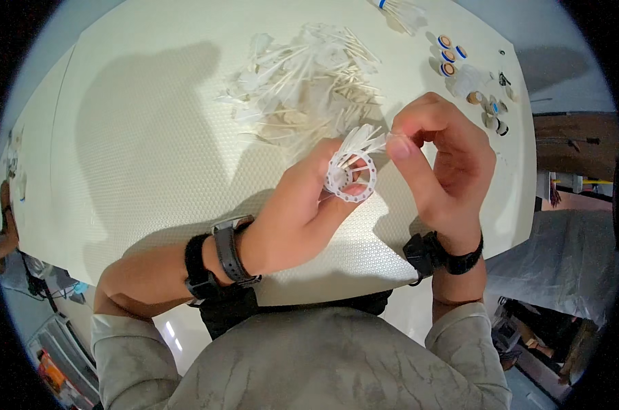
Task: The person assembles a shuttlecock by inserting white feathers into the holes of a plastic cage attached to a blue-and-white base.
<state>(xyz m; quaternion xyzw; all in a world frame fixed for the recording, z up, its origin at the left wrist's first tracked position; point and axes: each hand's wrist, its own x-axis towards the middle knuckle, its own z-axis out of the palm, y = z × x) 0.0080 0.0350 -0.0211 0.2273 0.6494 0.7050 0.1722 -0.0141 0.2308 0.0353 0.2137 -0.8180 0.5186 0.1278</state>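
Observation:
A white plastic shuttlecock frame (372,174), a cage with a holed ring at its wide end, is gripped in my left hand (299,210). Several white feathers (359,139) stand in one side of the ring and fan away from me. To the right, thumb and forefinger of my right hand (452,164) pinch the tip of a white feather (379,144) beside the ring. Whether this feather's quill sits in a hole cannot be made out. My left fingers hide part of the cage's lower side.
Beyond my hands lies a loose pile of white feathers (309,77). Several blue-banded cork bases (447,55) and small parts (495,107) lie at the right, below a feathered shuttlecock (404,14). Another person's arm (7,225) shows at the table's (150,154) far left.

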